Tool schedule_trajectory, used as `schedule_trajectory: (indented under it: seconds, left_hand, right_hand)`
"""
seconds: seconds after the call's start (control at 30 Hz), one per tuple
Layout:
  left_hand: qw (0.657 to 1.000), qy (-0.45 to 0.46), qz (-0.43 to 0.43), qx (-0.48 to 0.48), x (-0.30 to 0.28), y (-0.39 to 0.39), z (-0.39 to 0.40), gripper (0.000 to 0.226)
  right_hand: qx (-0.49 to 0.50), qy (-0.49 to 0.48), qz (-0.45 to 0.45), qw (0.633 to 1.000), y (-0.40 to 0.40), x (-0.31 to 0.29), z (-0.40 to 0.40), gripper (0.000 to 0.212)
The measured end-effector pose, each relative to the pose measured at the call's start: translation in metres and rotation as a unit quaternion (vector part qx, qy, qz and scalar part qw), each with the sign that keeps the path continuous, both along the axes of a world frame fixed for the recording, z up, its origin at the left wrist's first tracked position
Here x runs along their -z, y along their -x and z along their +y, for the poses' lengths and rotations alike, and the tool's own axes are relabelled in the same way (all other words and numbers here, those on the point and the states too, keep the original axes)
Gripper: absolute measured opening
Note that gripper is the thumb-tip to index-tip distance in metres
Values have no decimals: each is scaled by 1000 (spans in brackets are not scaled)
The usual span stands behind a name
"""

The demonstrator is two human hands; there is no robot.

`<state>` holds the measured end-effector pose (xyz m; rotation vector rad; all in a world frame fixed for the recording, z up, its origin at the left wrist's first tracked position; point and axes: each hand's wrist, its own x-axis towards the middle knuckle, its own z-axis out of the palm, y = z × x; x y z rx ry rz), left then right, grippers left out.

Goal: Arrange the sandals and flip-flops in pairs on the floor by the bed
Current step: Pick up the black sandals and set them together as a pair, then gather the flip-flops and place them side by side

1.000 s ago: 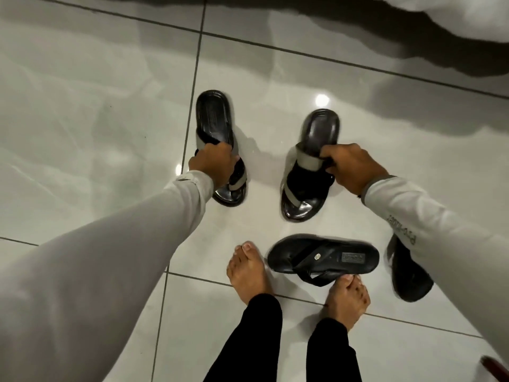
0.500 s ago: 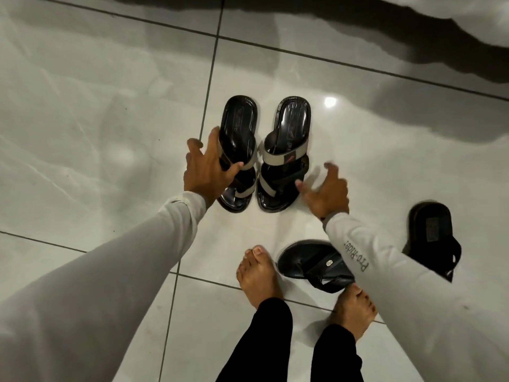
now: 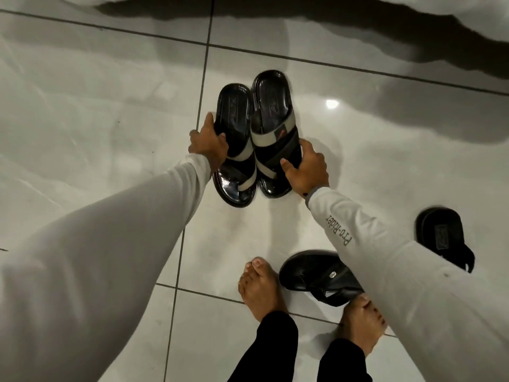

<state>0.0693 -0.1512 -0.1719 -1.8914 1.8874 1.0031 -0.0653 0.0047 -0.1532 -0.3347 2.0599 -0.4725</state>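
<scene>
The left hand (image 3: 208,143) curls round the outer edge of the left sandal (image 3: 234,144), thumb on top; the right hand (image 3: 305,169) clasps the outer edge of the right sandal (image 3: 272,130), and together the hands press the two side by side, touching, on the tiled floor (image 3: 110,106) near the bed (image 3: 468,12). The right sandal sits further forward, so letting go now would likely leave the pair staggered. Two flip-flops wait unpaired: one (image 3: 319,277) just beside the bare feet, easily kicked, another (image 3: 443,238) well apart to the right.
</scene>
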Motion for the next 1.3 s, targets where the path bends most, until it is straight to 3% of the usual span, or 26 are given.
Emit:
schedule_trajectory:
  seconds: [0.27, 0.4, 0.47, 0.57, 0.63, 0.7, 0.73, 0.8, 0.87, 0.9, 0.97, 1.03, 1.13, 1.3]
  left_hand:
    - [992, -20, 39, -122, -3, 27, -35, 53]
    - [989, 58, 29, -135, -22, 21, 3, 56]
    - [988, 125, 27, -82, -40, 15, 40, 56]
    - [975, 188, 25, 116, -62, 4, 117, 48]
    - [961, 152, 53, 225, -71, 3, 174, 41]
    - [947, 49, 59, 311, -76, 11, 229, 36]
    - [927, -7, 60, 370, -74, 16, 255, 33]
    - [842, -73, 67, 530, -71, 26, 301, 30]
    - [741, -60, 74, 665, -63, 32, 336, 40]
    - [706, -24, 62, 706, -59, 35, 348, 46]
    - [665, -3, 4, 747, -51, 41, 360, 49]
    - [630, -50, -73, 772, -42, 49, 359, 40]
    - [645, -58, -85, 757, -41, 60, 335, 32]
    - [754, -7, -61, 654, -51, 93, 309, 33]
  right_hand:
    - [2, -1, -12, 1000, 16, -2, -13, 66]
    - [-31, -19, -18, 999, 16, -18, 30, 67]
    - [-62, -57, -9, 996, 19, -30, 71, 71]
    - [-80, -128, 32, 988, 36, -48, 145, 68]
    - [-44, -170, 55, 983, 52, -56, 194, 63]
    - [22, -209, 82, 974, 67, -61, 240, 61]
    - [59, -227, 96, 967, 76, -61, 260, 63]
    - [148, -252, 105, 951, 94, -57, 295, 70]
    - [245, -254, 80, 932, 111, -46, 321, 75]
    - [290, -242, 62, 924, 118, -41, 329, 72]
    - [361, -187, 42, 913, 127, -31, 339, 54]
    - [365, -146, 67, 917, 133, -24, 343, 43]
    - [335, -126, 78, 930, 144, -16, 345, 38]
    - [282, -167, 15, 945, 160, -14, 335, 81]
